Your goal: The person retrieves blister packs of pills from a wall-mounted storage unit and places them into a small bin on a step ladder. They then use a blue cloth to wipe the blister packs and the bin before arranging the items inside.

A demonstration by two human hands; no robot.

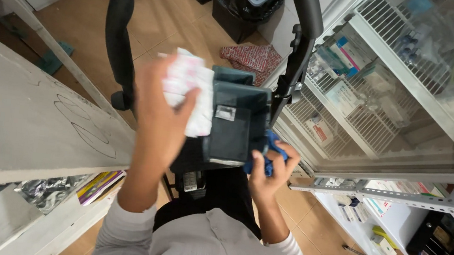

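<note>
White packets (190,92) clutched in left hand (160,117); right hand (268,169) grips blue cloth (271,149) (closed).

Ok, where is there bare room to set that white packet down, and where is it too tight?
The pale counter top beside the left hand is bare. So is the tan floor beyond the chair armrest. The dark box between both hands, right hand gripping blue cloth, and the glass-front shelves are crowded.

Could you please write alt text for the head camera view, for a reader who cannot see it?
Seen from above, a person's left hand holds a white and pink packet beside a dark grey open box, while the right hand grips a blue cloth at the box's edge. A black chair stands behind, and a glass-fronted cabinet of small boxes is to the right.
</note>
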